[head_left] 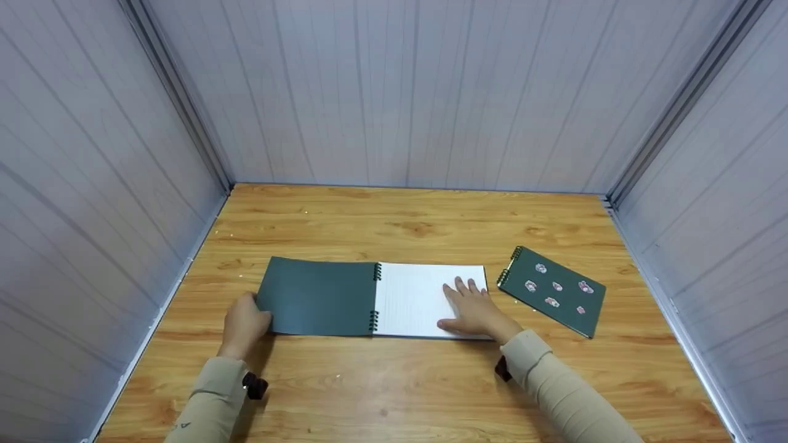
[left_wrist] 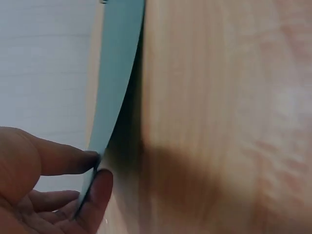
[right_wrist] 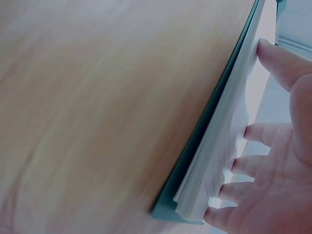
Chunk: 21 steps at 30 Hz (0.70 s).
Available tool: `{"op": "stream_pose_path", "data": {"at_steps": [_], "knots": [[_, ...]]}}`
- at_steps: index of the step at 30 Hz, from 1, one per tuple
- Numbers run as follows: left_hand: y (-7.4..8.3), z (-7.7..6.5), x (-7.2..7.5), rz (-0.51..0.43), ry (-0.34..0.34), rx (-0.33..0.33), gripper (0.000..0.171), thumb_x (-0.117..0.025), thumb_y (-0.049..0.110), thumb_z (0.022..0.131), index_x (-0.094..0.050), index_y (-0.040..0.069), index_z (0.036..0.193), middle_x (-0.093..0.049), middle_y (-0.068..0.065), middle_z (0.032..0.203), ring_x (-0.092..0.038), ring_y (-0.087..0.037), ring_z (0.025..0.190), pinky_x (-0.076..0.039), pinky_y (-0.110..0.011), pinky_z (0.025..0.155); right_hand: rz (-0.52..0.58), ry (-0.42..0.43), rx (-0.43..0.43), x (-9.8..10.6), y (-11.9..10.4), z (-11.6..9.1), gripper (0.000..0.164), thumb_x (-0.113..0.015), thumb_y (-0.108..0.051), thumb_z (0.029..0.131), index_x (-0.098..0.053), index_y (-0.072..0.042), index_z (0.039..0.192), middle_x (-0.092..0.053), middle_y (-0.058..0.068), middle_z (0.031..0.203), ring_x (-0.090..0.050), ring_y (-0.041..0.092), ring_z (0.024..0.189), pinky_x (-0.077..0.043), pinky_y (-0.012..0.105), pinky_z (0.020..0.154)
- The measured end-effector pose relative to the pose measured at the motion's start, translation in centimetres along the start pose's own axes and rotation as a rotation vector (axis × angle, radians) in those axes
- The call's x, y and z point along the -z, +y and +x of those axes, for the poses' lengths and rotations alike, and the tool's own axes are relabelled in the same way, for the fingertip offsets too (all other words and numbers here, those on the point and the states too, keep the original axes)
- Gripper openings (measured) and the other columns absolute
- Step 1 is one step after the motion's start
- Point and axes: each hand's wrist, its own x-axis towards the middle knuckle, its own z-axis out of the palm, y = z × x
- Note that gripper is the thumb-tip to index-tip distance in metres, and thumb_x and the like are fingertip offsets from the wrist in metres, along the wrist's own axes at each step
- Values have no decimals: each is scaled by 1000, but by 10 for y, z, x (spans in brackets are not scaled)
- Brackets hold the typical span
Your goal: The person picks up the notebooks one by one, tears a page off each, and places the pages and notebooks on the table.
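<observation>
A spiral notebook lies open on the wooden table, its dark green cover (head_left: 323, 298) to the left and a white lined page (head_left: 409, 301) to the right. My left hand (head_left: 243, 325) pinches the cover's outer edge between thumb and fingers; in the left wrist view the cover (left_wrist: 117, 73) bows up off the table there. With fingers spread, my right hand (head_left: 477, 311) rests on the page near its right edge. The right wrist view shows those fingertips touching the top of the page stack (right_wrist: 219, 131).
To the right lies a second dark green spiral notebook (head_left: 554, 292), closed and slanted, with several small stickers on its cover. Pale panel walls (head_left: 412, 92) bound the wooden table (head_left: 369, 387) at the back and both sides.
</observation>
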Motion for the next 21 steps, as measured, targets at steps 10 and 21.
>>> {"op": "stream_pose_path", "data": {"at_steps": [10, 21], "knots": [[1, -3, -9, 213, 32, -90, 11, -57, -6, 92, -64, -8, 83, -61, -17, 81, -52, -28, 73, -48, -41, 66, 21, -3, -6, -4, 0, -1, 95, -70, -56, 101, -30, -7, 172, -14, 29, 180, -9, 56, 166, -9, 75, 132], [52, 13, -55, 327, -61, -315, 58, -70, 16, 104, -51, -12, 151, -46, -38, 158, -46, -57, 147, -46, -69, 118, 130, 51, -23, 10, 3, 0, 94, -73, -54, 101, -34, -2, 170, -18, 30, 178, -12, 54, 166, -15, 69, 134]]}}
